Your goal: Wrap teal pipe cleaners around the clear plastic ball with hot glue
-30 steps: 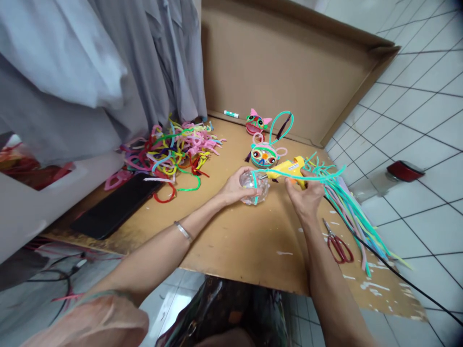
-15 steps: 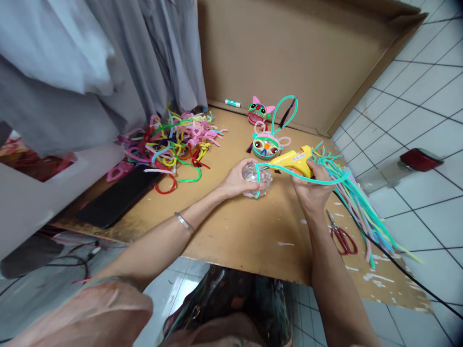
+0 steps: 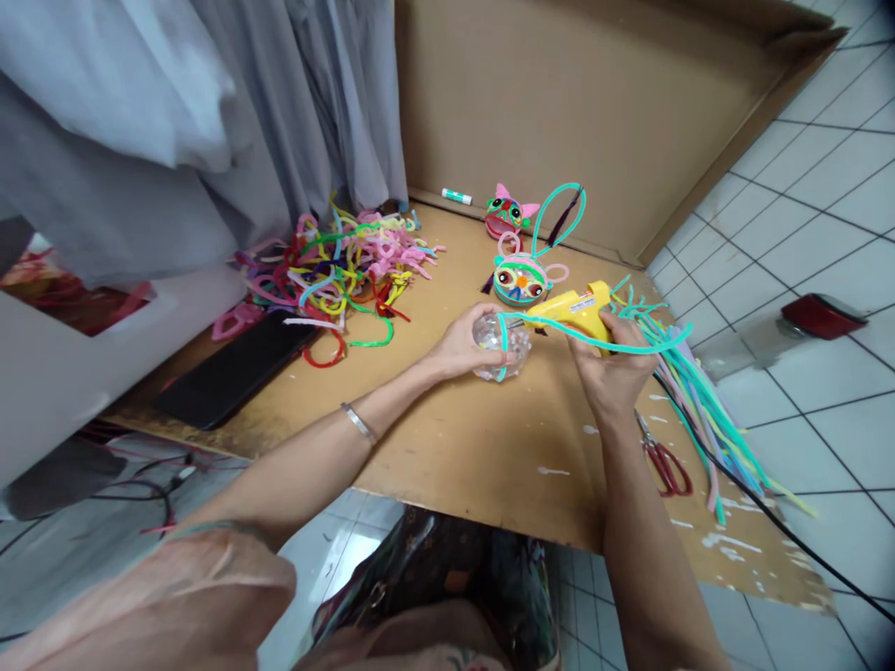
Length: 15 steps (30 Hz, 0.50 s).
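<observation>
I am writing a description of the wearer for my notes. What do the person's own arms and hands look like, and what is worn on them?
Both forearms are bare. The left arm wears a thin silver bracelet and a loose peach sleeve above the elbow. The left hand and right hand show no gloves or rings.

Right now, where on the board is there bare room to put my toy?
Bare brown cardboard board lies near its front edge, between the black flat slab and red-handled scissors. Crowded: the tangled colourful pipe-cleaner heap and the long pastel pipe-cleaner bundle.
</observation>
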{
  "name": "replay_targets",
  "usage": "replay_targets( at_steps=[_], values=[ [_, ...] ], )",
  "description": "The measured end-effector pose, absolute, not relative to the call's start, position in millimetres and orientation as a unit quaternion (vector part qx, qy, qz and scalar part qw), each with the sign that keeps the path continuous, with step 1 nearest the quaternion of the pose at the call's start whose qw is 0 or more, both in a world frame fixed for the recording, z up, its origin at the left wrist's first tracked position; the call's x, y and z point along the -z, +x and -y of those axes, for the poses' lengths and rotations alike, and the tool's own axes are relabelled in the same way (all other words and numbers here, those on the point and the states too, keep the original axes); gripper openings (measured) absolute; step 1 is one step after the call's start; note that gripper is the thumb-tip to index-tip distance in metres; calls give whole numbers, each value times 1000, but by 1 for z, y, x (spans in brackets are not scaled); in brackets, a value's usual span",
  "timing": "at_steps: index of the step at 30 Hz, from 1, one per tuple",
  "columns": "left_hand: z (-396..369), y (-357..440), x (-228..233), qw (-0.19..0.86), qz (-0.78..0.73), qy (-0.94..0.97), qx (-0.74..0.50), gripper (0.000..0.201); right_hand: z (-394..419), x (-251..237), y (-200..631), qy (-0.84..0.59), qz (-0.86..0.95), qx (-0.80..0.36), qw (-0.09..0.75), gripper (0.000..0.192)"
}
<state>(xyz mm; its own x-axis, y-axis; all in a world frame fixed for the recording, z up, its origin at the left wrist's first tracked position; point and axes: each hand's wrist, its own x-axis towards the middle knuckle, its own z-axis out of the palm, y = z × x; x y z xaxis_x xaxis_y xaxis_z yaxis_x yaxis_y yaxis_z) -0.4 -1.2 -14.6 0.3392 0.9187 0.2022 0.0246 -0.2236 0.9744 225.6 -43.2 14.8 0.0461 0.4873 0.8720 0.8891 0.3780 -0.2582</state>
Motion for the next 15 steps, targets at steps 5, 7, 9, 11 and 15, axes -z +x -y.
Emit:
replay_targets(
  at_steps=[5,7,9,11,15],
  values=[
    [2,0,13,515,-362,640,-441,76,45,-13,226,-555,645,182,493,37],
    [2,0,13,518,-362,638,-440,75,45,-14,227,-544,654,185,492,36],
    [2,0,13,520,-361,637,-440,75,46,-16,227,-525,666,193,495,35],
    [2,0,14,521,-359,637,-440,75,46,-17,227,-512,670,199,500,33],
    [0,0,16,517,-355,639,-445,74,47,-18,227,-512,665,205,504,32]
  ],
)
